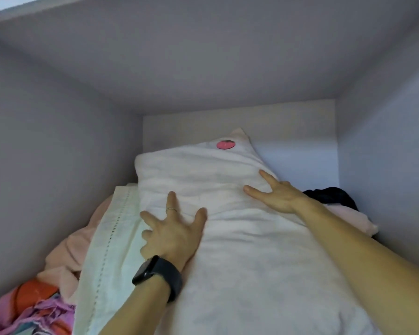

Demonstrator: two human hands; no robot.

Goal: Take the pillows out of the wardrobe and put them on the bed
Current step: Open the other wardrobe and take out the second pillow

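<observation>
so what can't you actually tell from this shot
Head view, the only one:
- Pillow count: the top white pillow covers whatever lies beneath it.
- Dark garment: partly behind the right hand and its forearm.
- Pink round thing at the pillow's far end: too small to identify.
- Bed: outside the frame.

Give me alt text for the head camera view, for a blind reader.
Left hand and right hand rest flat on a white pillow inside a wardrobe, atop a cream pillow. A pink disc shows near its far end.
</observation>
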